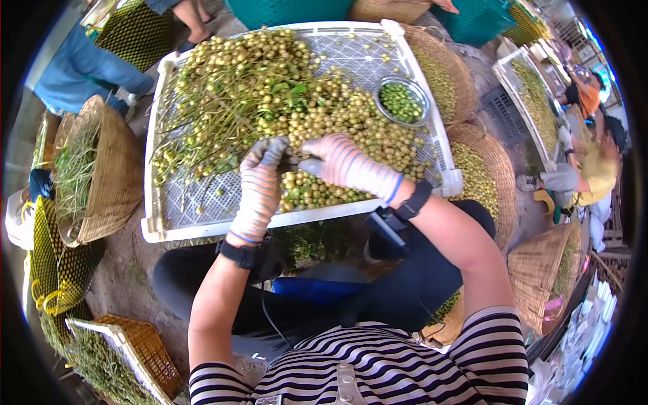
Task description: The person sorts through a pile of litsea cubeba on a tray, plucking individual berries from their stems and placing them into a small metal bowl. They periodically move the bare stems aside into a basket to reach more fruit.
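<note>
My left hand (263,179), in a striped glove with grey fingertips, is closed in a pinch above the front of a white mesh tray (344,54). Facing it, my right hand (347,162) wears a matching glove and also pinches, its fingertips close to those of the left. Whatever sits between the fingers is too small and covered to make out. Small round yellow-brown fruits (337,121) lie loose around and beyond both hands. Fruits on thin stems (223,94) are heaped at the tray's left. A metal bowl (424,108) of green fruits (399,102) rests at the right.
Wicker baskets of fruit (476,169) stand against the tray's right side. To the left is a tall basket (115,182) holding stems. A brown crate (145,351) is at lower left. Other people (594,169) sit at another tray (530,108) on the right.
</note>
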Tool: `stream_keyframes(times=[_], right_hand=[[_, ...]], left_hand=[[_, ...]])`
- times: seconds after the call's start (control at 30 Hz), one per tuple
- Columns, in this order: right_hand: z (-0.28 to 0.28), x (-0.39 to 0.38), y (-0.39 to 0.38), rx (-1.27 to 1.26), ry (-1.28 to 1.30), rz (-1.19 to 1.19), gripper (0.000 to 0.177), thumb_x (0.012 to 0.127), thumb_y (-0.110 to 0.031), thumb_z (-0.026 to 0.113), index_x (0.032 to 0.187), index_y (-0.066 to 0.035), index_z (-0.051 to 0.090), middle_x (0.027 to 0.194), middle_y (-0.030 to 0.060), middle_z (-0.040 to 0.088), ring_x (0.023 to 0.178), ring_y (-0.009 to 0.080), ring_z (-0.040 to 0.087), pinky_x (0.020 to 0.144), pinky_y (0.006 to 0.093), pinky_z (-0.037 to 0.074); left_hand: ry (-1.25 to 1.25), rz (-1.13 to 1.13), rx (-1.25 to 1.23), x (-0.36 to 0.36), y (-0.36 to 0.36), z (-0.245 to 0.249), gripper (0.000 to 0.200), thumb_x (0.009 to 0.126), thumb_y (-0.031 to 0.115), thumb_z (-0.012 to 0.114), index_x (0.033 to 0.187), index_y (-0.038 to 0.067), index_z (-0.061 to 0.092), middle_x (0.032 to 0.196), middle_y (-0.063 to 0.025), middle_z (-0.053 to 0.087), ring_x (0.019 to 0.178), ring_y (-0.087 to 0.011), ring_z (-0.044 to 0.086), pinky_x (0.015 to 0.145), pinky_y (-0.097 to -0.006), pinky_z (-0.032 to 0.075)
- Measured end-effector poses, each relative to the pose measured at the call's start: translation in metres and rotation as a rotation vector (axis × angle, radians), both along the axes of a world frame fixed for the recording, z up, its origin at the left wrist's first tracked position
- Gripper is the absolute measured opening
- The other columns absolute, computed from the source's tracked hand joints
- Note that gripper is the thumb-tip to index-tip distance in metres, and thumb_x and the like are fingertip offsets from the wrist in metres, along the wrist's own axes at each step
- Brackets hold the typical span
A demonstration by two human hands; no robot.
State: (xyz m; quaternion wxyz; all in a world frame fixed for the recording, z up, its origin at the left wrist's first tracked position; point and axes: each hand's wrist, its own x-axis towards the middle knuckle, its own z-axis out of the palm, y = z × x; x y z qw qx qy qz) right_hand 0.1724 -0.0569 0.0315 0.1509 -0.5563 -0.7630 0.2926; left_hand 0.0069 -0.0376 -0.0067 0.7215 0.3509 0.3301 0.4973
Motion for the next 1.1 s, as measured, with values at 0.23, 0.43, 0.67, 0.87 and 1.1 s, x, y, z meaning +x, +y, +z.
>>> stream_keyframes(times=[0.23,0.43,0.67,0.87,1.1], right_hand=[[0.036,0.032,0.004,-0.152,-0.383,-0.061,0.029,0.081,-0.032,0.052,0.079,-0.007,0.066,0.073,0.0159,0.063,0.074,0.0339,0.061,0.071,0.0420,0.048],[0.008,0.192,0.037,-0.030,-0.758,-0.609,0.022,0.075,-0.018,0.054,0.082,-0.001,0.067,0.086,0.0201,0.063,0.082,0.0315,0.063,0.074,0.0391,0.050],[-0.039,0.214,0.039,-0.104,-1.014,-0.568,0.022,0.071,-0.020,0.059,0.082,-0.004,0.068,0.083,0.0179,0.065,0.082,0.0299,0.064,0.076,0.0387,0.049],[-0.053,0.214,0.043,0.124,-1.083,-0.528,0.016,0.069,-0.008,0.054,0.075,-0.003,0.068,0.075,0.0183,0.064,0.075,0.0305,0.064,0.069,0.0390,0.051],[0.009,0.168,0.047,-0.133,-1.065,-0.586,0.024,0.071,-0.021,0.059,0.084,-0.004,0.068,0.086,0.0151,0.066,0.085,0.0274,0.064,0.072,0.0346,0.051]], left_hand=[[0.335,-0.234,0.345,-0.015,-0.023,0.034,0.012,0.085,0.014,0.059,0.082,0.003,0.059,0.074,-0.0034,0.058,0.063,-0.0126,0.054,0.059,-0.0252,0.043],[1.157,-0.973,0.970,-0.027,-0.071,-0.001,0.013,0.076,0.009,0.055,0.086,0.004,0.063,0.075,-0.0155,0.060,0.075,-0.0341,0.060,0.064,-0.0409,0.048],[1.632,-1.228,0.808,-0.018,-0.089,-0.021,0.048,0.071,0.014,0.060,0.118,0.011,0.052,0.082,-0.0127,0.062,0.077,-0.0305,0.062,0.062,-0.0418,0.050],[1.534,-1.139,0.846,-0.012,-0.086,-0.017,0.028,0.071,0.009,0.060,0.099,0.007,0.060,0.090,-0.0157,0.063,0.088,-0.0320,0.061,0.069,-0.0422,0.051],[1.309,-0.958,0.807,-0.019,-0.058,0.017,0.024,0.073,0.010,0.056,0.097,0.009,0.060,0.078,-0.0154,0.060,0.077,-0.0331,0.060,0.063,-0.0414,0.049]])
